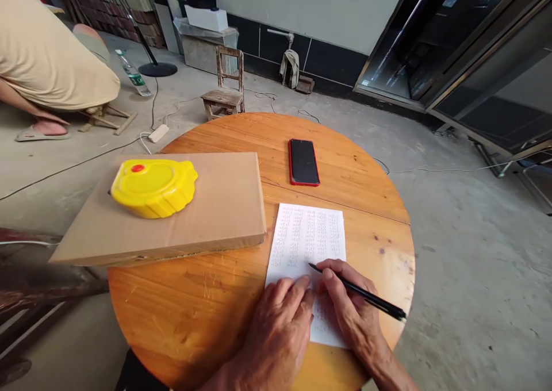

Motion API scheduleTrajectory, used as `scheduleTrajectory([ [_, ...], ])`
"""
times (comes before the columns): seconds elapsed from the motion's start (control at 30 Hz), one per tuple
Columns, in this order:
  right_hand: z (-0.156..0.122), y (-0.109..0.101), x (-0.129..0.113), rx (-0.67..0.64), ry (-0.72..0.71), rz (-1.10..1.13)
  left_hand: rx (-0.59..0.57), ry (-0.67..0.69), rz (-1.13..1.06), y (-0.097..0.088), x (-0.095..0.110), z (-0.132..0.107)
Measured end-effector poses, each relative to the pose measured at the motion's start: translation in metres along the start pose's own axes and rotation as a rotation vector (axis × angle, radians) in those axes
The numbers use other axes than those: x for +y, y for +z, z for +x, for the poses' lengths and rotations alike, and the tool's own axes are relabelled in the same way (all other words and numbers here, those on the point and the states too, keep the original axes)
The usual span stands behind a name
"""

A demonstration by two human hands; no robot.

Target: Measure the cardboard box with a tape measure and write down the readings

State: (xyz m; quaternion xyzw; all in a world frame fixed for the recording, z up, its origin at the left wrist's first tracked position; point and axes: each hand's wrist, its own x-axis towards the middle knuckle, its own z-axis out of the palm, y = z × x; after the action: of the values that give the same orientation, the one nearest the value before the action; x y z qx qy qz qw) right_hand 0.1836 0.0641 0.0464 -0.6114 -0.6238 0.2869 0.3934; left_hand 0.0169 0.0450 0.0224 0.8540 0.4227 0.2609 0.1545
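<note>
A white sheet of paper (308,236) covered in rows of small printed figures lies on the round wooden table (215,299) near its front right edge. My right hand (349,305) grips a black pen (366,296), whose tip touches the paper about midway down. My left hand (278,328) rests flat, fingers stretched out, on the paper's lower left corner, right beside the right hand.
A cardboard slab (224,207) overhangs the table's left edge with a yellow tape-measure case (153,187) on it. A red-cased phone (303,161) lies at the table's far side. Beyond stand a small wooden chair (224,92), a water bottle (133,73) and a crouching person (47,57).
</note>
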Motion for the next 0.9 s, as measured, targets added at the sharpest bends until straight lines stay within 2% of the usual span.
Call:
scheduleTrajectory([
  [0.13,0.002,0.004,0.001,0.050,-0.099,-0.070,0.021,-0.009,-0.039,0.001,-0.001,0.001],
  [0.37,0.001,0.006,-0.009,0.012,-0.247,-0.185,0.009,-0.025,-0.132,-0.001,0.000,0.002],
  [0.9,0.003,0.008,-0.009,-0.043,-0.230,-0.183,0.072,-0.041,-0.120,-0.002,0.000,0.002],
])
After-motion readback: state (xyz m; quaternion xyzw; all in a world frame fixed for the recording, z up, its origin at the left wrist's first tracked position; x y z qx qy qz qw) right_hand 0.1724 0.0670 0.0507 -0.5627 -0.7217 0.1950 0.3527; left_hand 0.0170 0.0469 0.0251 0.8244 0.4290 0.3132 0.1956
